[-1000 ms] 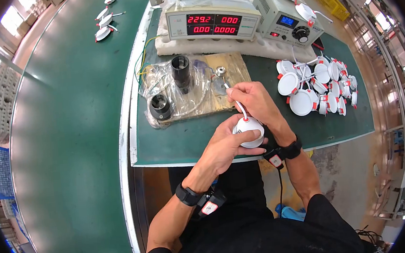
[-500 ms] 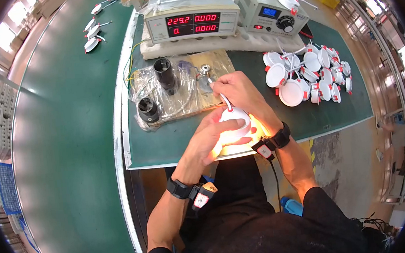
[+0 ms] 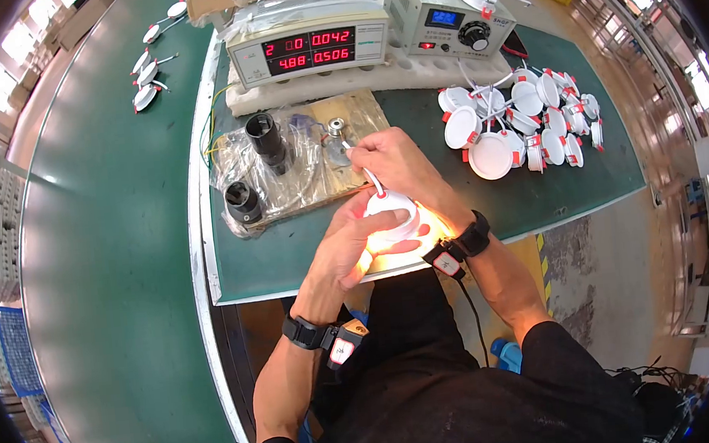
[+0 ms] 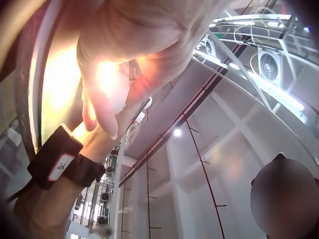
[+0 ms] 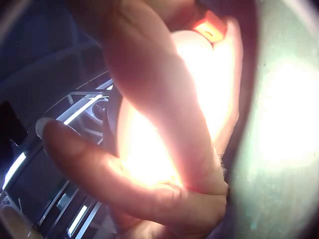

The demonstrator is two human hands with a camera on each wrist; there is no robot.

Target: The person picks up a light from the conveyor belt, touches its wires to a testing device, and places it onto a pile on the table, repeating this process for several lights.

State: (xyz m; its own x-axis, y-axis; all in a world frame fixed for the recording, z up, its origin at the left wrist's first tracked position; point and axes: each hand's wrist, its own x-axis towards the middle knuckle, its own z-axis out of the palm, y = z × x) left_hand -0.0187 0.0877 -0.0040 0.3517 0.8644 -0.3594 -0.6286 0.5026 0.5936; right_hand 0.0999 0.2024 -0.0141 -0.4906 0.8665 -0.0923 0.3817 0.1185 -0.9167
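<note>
The left hand (image 3: pixel 346 243) grips a round white lamp (image 3: pixel 394 216) at the table's near edge, its thumb across the housing. The lamp is lit; its glow falls on both hands and the tabletop. The right hand (image 3: pixel 405 171) pinches the end of the lamp's white cable (image 3: pixel 375 182) beside a small metal fitting (image 3: pixel 336 127) on a wooden board (image 3: pixel 366 111). Whether the cable end touches metal cannot be told. In the right wrist view, fingers (image 5: pixel 164 94) curl round the glowing lamp (image 5: pixel 144 144), near a red clip (image 5: pixel 210 27).
Two black sockets (image 3: pixel 264 136) stand on the plastic-covered left part of the board. Behind it are a meter (image 3: pixel 310 48) with red digits and a grey box with a dial (image 3: pixel 474 35). Several white lamps (image 3: pixel 490 155) are heaped at right; more lie on the green surface (image 3: pixel 112 243) at left.
The lamp was unlit a second ago and now glows. The meter's readings have risen from zeros to 0.042, 4.88 and 0.506. The head view has shifted; both hands keep their holds.
</note>
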